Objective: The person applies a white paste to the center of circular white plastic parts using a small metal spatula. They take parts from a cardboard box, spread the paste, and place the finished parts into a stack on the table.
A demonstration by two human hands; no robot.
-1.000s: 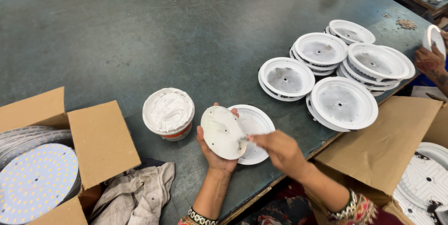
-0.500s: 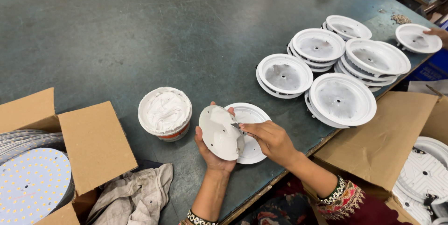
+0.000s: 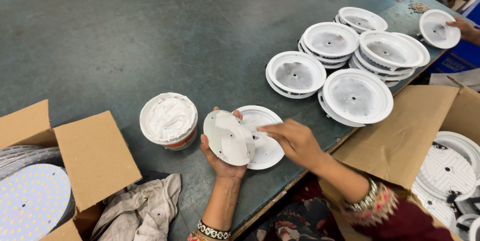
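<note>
My left hand holds a round white disc tilted up on edge, its flat back toward me. My right hand reaches in beside it, fingertips touching the disc's inner face. Under both hands a white round housing lies flat on the dark green table. A white tub of white paste stands just left of my left hand.
Several white round housings sit stacked at the right of the table; another person's hand holds one at the far right edge. An open cardboard box with round LED boards is at left, a cloth beside it. Another box with housings stands at right.
My right hand has shifted from the disc's lower rim up to its inner face. The other person's hand brought a housing onto the table's far right edge.
</note>
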